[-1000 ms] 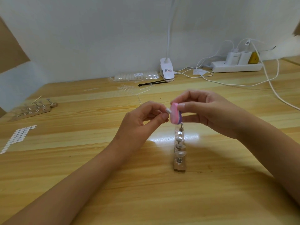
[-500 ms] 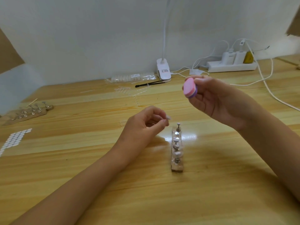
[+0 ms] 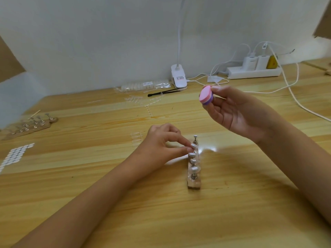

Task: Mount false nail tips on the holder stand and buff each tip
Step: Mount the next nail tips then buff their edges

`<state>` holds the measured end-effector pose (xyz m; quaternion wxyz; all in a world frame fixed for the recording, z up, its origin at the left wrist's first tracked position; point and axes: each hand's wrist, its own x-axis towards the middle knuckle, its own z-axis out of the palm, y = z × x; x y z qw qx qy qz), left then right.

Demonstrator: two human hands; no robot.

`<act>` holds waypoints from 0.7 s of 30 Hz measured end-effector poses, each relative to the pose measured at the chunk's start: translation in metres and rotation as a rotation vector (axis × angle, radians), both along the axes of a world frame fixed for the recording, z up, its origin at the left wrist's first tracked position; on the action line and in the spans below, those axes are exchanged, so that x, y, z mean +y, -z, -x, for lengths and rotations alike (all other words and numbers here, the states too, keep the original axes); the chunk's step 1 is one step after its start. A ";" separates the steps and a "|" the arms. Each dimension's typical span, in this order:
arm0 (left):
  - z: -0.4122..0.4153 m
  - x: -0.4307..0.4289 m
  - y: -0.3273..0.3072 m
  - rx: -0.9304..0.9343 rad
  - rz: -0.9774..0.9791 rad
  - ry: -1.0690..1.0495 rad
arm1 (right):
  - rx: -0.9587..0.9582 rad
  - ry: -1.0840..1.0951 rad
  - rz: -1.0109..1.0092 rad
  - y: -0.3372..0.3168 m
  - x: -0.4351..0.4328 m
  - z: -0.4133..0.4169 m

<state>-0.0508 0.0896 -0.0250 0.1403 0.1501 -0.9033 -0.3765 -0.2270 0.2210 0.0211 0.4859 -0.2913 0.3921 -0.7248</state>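
Observation:
A narrow wooden holder stand point(image 3: 193, 184) lies on the table in the middle, with a row of metal pegs; several pegs carry pale nail tips and the far peg point(image 3: 195, 136) is bare. My left hand point(image 3: 161, 142) pinches a small nail tip point(image 3: 193, 145) between thumb and forefinger, right at the second peg from the far end. My right hand point(image 3: 232, 111) is raised to the right, above the stand, and grips a round pink and purple buffer block point(image 3: 206, 95) between thumb and fingertips.
A second holder stand point(image 3: 30, 126) lies at the far left, with a sheet of white adhesive dots point(image 3: 16, 154) nearer. Loose clear tips point(image 3: 137, 137), a bag of tips point(image 3: 143, 85), a black tool point(image 3: 164, 93), a clip lamp point(image 3: 179, 78) and a power strip point(image 3: 254, 72) with cables lie toward the wall.
My left hand has lowered the nail tip from beside the buffer down to the stand's pegs. My right hand has lifted the buffer up and to the right, away from the tip.

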 end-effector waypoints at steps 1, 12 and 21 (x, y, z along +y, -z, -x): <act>-0.001 -0.001 0.000 -0.013 0.010 -0.003 | -0.004 0.001 -0.003 0.000 0.000 0.001; -0.012 0.000 -0.006 -0.104 -0.017 0.017 | 0.475 0.101 -0.325 0.003 0.000 0.006; -0.012 0.002 -0.006 -0.132 0.017 0.027 | 0.347 -0.116 -0.319 0.014 -0.004 -0.003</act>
